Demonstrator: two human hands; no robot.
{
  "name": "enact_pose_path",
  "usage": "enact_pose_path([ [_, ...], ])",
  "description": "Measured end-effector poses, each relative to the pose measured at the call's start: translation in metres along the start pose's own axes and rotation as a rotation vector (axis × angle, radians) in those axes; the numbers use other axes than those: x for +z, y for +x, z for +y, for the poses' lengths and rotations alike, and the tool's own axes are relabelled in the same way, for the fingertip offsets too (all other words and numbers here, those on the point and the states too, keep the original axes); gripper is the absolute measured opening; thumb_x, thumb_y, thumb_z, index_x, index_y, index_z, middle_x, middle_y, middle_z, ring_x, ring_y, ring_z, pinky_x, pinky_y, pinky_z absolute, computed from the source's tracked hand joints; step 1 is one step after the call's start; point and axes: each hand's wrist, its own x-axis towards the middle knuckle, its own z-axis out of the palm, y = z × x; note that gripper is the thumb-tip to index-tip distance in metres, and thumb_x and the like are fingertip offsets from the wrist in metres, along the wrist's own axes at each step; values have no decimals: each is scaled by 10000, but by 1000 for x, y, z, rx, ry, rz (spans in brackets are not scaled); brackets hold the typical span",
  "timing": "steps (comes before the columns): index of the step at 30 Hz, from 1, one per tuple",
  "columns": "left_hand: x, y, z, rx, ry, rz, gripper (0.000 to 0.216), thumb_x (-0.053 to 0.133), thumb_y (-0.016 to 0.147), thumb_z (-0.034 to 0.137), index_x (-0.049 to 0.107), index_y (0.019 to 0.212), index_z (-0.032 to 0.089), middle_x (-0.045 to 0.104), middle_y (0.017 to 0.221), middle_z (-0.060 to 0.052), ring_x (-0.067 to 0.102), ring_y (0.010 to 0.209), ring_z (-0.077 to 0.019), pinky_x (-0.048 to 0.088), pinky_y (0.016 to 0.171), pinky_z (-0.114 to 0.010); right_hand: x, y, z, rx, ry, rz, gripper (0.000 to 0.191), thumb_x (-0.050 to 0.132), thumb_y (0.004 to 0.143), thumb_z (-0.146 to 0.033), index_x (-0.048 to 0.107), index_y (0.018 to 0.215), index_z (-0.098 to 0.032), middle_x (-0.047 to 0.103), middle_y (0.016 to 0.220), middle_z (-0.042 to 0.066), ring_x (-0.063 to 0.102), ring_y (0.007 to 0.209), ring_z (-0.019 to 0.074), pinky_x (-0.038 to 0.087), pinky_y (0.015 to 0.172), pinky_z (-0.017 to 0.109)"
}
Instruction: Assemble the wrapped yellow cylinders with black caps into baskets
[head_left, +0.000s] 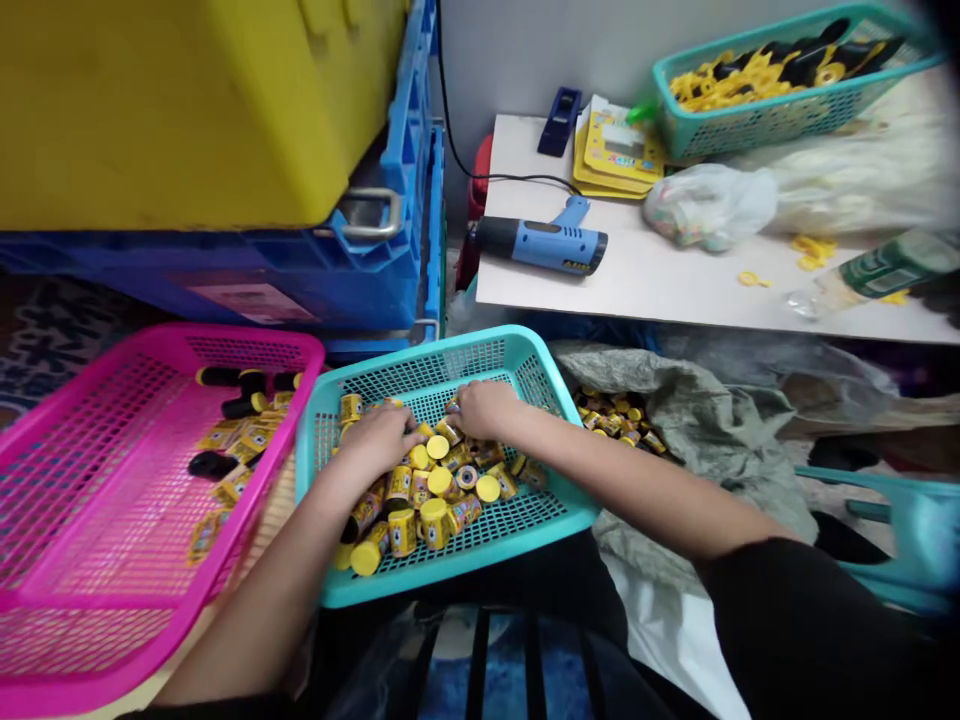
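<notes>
In the teal plastic mesh basket (517, 352) on the person's lap, a heap of small yellow-capped cylindrical canisters with printed labels (420, 495) fills the near and middle part of the floor, and both hands are down in it. The left hand (380, 440) lies palm-down on the left side of the heap, fingers curled over several canisters and touching them; whether it has closed round any one of them cannot be told, since the fingertips are buried. The right hand (484, 405) rests at the far edge of the heap, just short of the basket's far wall, fingers bent down onto the canisters there (what lies under that palm is hidden too, so its hold cannot be told either). The canisters lie every way, some on end with caps up, some on their sides with long axes pointing near-left. The loose ones at the near rim are closer to the left hand. To the left, touching the teal basket, sits a pink plastic mesh basket (90, 560) holding a few black-and-yellow pieces (225, 405). To the right lies a grey-green sack (712, 420) with more canisters showing at its mouth, nearer the right hand.
</notes>
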Motion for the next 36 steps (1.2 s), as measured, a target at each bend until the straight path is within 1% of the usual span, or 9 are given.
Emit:
enact_pose_path([
  [6,3,3,-3,29,-146,-19,245,614,828,305,643,1038,182,725,1040,-125,647,1029,-324,499,862,-420,2,-1,22,-35,189,28,431,574,901,-462,600,1160,-119,690,956,110,648,850,197,492,711,286],
  [9,3,6,-2,51,-254,-5,202,621,805,313,665,928,159,730,962,-142,653,1007,-345,489,900,-468,-6,-32,30,-175,512,169,371,606,890,-398,595,1171,-156,670,919,56,625,806,150,498,710,268],
  [12,-2,2,1,91,-404,39,261,546,852,366,649,974,159,721,1023,-125,665,1017,-294,513,910,-434,-2,-61,37,-327,798,344,335,650,858,-321,640,1170,-200,654,1093,70,618,980,168,522,815,303],
  [16,-14,-15,7,90,-864,104,418,580,820,446,573,1137,174,711,1057,-93,710,883,-213,582,786,-361,12,-81,46,-314,1000,399,404,748,781,-362,660,1138,-195,670,1079,65,632,907,148,552,824,309],
  [19,-20,-31,17,95,-1229,112,422,791,628,408,631,951,187,726,913,-56,700,763,-191,585,687,-318,16,-87,52,-341,1013,438,401,764,774,-381,661,1112,-190,682,1034,55,639,858,140,555,835,318],
  [22,-24,-42,28,118,-1324,239,342,852,525,313,612,732,184,720,825,-25,679,735,-159,571,680,-277,16,-94,56,-419,973,490,347,682,865,-367,627,1169,-208,664,1136,61,636,995,157,525,918,326],
  [26,-30,-50,45,144,-1350,331,301,864,491,232,619,658,177,716,745,-2,680,749,-142,565,739,-256,18,-103,54,-468,1046,594,288,507,982,-378,542,1238,-248,629,1154,44,618,1017,132,523,874,267],
  [30,-33,-54,67,120,-1475,143,331,887,516,255,635,712,169,711,701,12,655,621,-110,547,604,-210,22,-105,43,-536,911,789,312,400,1017,-425,457,1268,-249,586,1162,62,593,1076,154,510,936,309],
  [36,-19,-59,111,203,-1610,-263,365,857,616,330,656,876,171,734,845,-27,684,728,-137,558,634,-225,31,-105,51,-548,618,1274,437,297,996,-576,486,1187,-230,588,924,45,615,770,149,530,664,277],
])
